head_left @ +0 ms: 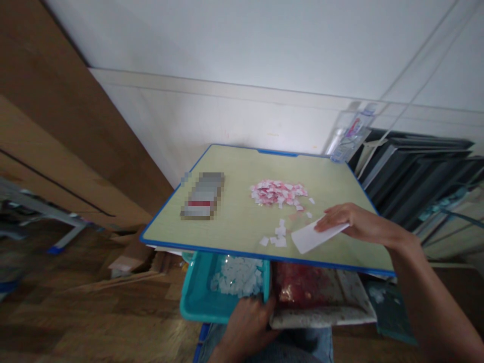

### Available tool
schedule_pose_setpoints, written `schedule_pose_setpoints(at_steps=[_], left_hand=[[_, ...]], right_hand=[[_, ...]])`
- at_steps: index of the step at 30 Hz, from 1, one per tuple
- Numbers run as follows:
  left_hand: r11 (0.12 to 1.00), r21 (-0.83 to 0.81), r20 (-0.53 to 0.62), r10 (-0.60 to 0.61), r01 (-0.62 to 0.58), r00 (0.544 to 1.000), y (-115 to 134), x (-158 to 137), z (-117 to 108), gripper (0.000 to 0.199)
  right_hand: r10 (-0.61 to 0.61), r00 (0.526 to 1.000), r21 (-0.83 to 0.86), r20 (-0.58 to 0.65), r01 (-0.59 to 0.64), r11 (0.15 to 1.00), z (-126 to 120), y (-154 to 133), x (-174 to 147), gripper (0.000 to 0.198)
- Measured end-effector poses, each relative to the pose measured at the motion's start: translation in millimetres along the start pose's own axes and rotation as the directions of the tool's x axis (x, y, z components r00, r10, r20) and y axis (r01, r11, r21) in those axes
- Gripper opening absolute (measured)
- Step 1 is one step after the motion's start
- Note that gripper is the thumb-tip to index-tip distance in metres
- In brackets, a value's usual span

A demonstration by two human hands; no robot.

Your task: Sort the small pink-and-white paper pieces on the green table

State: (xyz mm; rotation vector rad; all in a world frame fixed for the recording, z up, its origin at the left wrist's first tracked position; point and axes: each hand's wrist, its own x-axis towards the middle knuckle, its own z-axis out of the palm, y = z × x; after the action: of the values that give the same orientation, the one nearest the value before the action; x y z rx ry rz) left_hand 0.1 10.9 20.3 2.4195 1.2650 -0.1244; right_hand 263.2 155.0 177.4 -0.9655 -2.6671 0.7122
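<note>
My right hand (336, 218) holds a white paper card (312, 238) just over the near right part of the table (227, 164), fingers on top of it and thumb hidden. Small white paper squares (280, 237) lie loose to the card's left. Farther back is a heap of pink and white paper pieces (278, 192). Below the table's front edge, my left hand (249, 322) is closed at the near right rim of a teal plastic basin (206, 312); its fingertips are partly hidden. White pieces (238, 276) fill part of the basin.
Right of the basin, a dirty white tray (325, 318) holds a dark red mass (298, 285). A clear plastic bottle (353, 133) stands at the table's back right corner. A blurred-out object (204, 195) lies on the left. Dark flat panels (408, 171) lean beyond the right edge.
</note>
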Motion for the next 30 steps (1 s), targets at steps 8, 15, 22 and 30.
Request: schedule_pose_setpoints(at_steps=[8, 15, 22, 30], left_hand=[[1.0, 0.0, -0.006, -0.005, 0.005, 1.0, 0, -1, 1, 0.034], [1.0, 0.014, -0.012, -0.009, 0.009, 1.0, 1, -1, 1, 0.038], [1.0, 0.007, -0.019, -0.012, 0.012, 1.0, 0, -1, 3, 0.033], [1.0, -0.018, 0.007, -0.016, 0.016, 1.0, 0, 0, 2, 0.033]], right_hand=[[0.029, 0.993, 0.018, 0.119, -0.031, 0.999, -7, -1, -13, 0.027], [0.073, 0.996, 0.004, 0.043, -0.073, 0.997, -14, -9, -28, 0.025], [0.061, 0.994, 0.136, -0.095, -0.048, 0.99, 0, -6, -14, 0.031], [0.292, 0.907, 0.168, -0.303, -0.251, 0.953, 27, 6, -16, 0.03]])
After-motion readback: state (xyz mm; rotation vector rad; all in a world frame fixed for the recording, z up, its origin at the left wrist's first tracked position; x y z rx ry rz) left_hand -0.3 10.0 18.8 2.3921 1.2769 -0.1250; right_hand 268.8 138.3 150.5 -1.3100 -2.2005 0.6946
